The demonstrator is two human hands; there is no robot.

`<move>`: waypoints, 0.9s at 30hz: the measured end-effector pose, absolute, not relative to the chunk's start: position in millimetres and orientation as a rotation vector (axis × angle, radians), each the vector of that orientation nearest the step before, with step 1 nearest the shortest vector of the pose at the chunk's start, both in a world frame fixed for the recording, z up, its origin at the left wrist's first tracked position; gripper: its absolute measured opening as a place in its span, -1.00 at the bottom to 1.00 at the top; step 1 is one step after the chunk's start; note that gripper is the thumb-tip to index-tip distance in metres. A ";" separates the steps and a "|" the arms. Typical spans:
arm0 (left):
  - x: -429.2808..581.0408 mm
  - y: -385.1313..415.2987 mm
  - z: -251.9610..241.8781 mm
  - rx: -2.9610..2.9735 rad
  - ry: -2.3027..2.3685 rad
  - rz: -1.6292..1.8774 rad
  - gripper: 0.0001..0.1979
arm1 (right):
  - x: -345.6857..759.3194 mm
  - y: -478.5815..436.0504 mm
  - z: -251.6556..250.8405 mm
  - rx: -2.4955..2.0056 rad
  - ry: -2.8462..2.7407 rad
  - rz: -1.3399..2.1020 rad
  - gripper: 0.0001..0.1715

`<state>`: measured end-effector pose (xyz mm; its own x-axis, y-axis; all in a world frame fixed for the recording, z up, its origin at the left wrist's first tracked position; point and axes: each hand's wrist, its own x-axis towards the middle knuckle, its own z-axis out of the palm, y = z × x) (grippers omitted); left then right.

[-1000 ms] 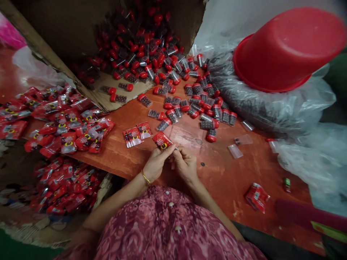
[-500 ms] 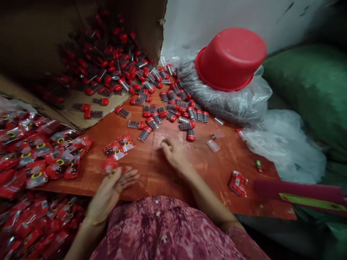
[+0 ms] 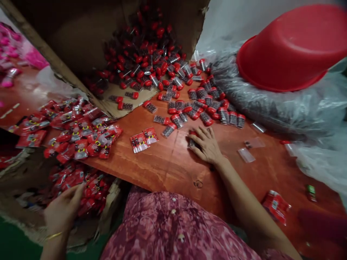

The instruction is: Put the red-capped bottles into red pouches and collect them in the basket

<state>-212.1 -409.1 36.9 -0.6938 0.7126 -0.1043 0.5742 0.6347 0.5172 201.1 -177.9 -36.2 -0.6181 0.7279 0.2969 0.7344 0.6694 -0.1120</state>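
Note:
My right hand [image 3: 208,144] lies palm down on the table with its fingers curled over a small clear bottle with a red cap [image 3: 193,139], partly hidden under them. Dark beads fill similar bottles [image 3: 177,121] just beyond it. Two flat red printed packets [image 3: 143,139] lie left of that hand. My left hand [image 3: 63,207] is low at the left, over an open carton of filled red packets [image 3: 92,186] below the table edge. Its thumb points up and its fingers are blurred and mostly turned away, so whether it holds anything is unclear.
A tipped cardboard box [image 3: 200,21] spills bottles onto the orange-red table [image 3: 173,169]. Filled red packets [image 3: 82,130] are heaped at the left edge. At right, a red tub [image 3: 292,50] sits upside down on a plastic bag [image 3: 276,108]; a lone red packet [image 3: 275,206] lies nearer.
My left hand, earlier over the table with a red packet, has moved left and down over the carton. My right hand has spread over a bottle. The view has swung left.

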 end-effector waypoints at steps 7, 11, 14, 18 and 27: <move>-108.4 -262.6 16.0 2.044 2.070 0.805 -0.67 | 201.6 -184.5 -37.7 -1.117 -2.363 -0.143 -0.43; -96.9 -212.2 2.4 2.184 2.035 0.359 -0.68 | 200.6 -204.4 -37.0 -1.115 -2.278 -0.123 -0.53; -98.9 -206.3 -5.9 2.173 2.061 0.275 -0.72 | 197.3 -219.4 -34.8 -1.125 -2.237 -0.103 -0.60; -96.8 -210.8 -11.3 2.140 2.100 0.371 -0.72 | 180.8 -228.1 -26.2 -1.070 -2.182 -0.060 -0.71; -84.4 -225.2 3.8 2.104 2.156 0.856 -0.72 | 113.3 -231.5 4.3 -1.161 -1.943 0.567 -0.70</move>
